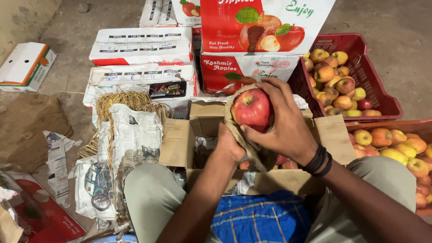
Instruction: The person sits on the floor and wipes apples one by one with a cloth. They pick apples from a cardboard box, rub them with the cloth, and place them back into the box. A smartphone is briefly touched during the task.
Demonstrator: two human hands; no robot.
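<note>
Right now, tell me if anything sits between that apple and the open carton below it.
Yes. The burlap cloth wraps beneath the apple, and the left hand cups it underneath, above the open carton.

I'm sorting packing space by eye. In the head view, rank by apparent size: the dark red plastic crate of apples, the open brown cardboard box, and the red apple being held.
1. Open brown cardboard box, though it is nearer the camera, so its lead is unsure.
2. Dark red plastic crate.
3. Red apple, clearly smallest.
</note>
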